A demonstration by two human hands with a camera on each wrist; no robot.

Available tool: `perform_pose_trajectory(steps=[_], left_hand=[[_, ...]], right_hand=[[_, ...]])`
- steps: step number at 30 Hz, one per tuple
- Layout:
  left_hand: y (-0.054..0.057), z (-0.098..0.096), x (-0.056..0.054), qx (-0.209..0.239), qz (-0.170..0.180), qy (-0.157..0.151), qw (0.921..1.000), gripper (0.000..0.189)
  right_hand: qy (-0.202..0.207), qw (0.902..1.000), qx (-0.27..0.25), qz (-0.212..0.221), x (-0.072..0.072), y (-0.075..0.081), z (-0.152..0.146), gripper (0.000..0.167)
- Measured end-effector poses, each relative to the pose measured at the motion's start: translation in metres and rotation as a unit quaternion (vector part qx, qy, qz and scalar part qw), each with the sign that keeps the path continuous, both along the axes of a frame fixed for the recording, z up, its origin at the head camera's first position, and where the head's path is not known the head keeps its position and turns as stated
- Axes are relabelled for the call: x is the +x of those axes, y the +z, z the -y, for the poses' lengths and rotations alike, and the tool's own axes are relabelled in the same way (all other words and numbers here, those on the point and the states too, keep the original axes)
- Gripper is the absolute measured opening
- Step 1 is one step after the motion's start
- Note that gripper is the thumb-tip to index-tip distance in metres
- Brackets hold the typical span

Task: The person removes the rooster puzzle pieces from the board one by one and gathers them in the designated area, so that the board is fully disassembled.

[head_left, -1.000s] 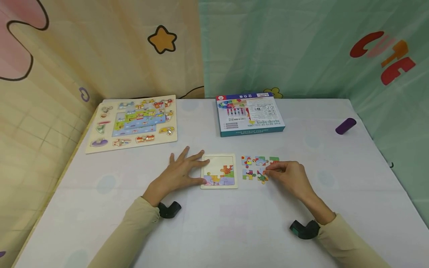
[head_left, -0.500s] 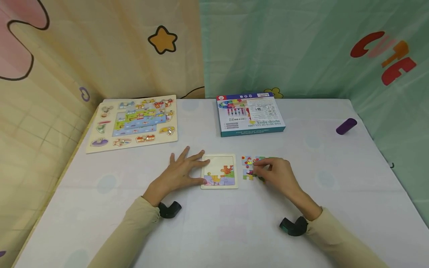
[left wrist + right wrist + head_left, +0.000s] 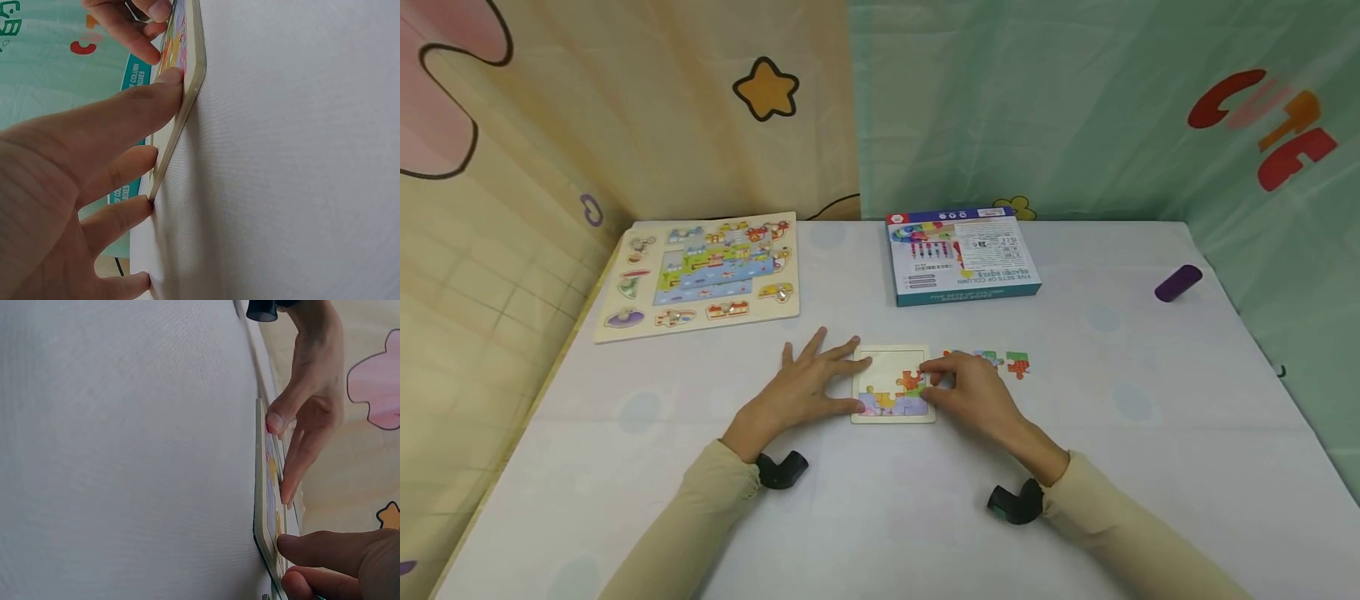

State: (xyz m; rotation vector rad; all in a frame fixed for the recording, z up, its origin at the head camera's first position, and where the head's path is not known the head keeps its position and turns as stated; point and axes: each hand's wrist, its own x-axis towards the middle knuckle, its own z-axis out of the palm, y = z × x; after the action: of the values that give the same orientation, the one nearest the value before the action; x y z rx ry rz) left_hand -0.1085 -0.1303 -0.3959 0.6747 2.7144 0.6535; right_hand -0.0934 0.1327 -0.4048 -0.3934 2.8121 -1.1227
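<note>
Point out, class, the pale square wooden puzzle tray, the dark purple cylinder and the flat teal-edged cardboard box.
Pale square wooden puzzle tray (image 3: 886,367): head view, on its bare floor.
Dark purple cylinder (image 3: 1178,283): head view, middle of its side.
Flat teal-edged cardboard box (image 3: 964,256): head view, on its printed top face.

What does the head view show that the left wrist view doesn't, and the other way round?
Only the head view: the loose puzzle pieces, the knobbed puzzle board and the purple cylinder.
Only the left wrist view: the green lettering, at that picture's upper left.
Both: the left hand touching the puzzle tray, the right hand at the tray, the teal-edged box, just partly visible from the wrist, the curtain and the white tabletop.
</note>
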Motion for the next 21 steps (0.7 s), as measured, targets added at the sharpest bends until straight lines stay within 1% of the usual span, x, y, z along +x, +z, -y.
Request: perform_pose_trajectory(steps=[4,9,21], left_hand=[[-0.0002,-0.0001,-0.0004,0.000,0.002,0.001,1.0000,0.068],[0.0003,0.0000,-0.0005,-0.001,0.003,0.002,1.0000,0.068],[0.0016,-0.0007,-0.0005,-0.001,0.009,0.003,1.0000,0.068]], right_hand=[[0.008,0.9999,0.014,-0.002,-0.0010,0.0003,0.0022,0.032],[0.015,0.9996,0.023,0.000,-0.0024,0.0012,0.0032,0.030],[0.007,1.0000,0.006,-0.003,-0.0016,0.0022,0.0020,0.028]])
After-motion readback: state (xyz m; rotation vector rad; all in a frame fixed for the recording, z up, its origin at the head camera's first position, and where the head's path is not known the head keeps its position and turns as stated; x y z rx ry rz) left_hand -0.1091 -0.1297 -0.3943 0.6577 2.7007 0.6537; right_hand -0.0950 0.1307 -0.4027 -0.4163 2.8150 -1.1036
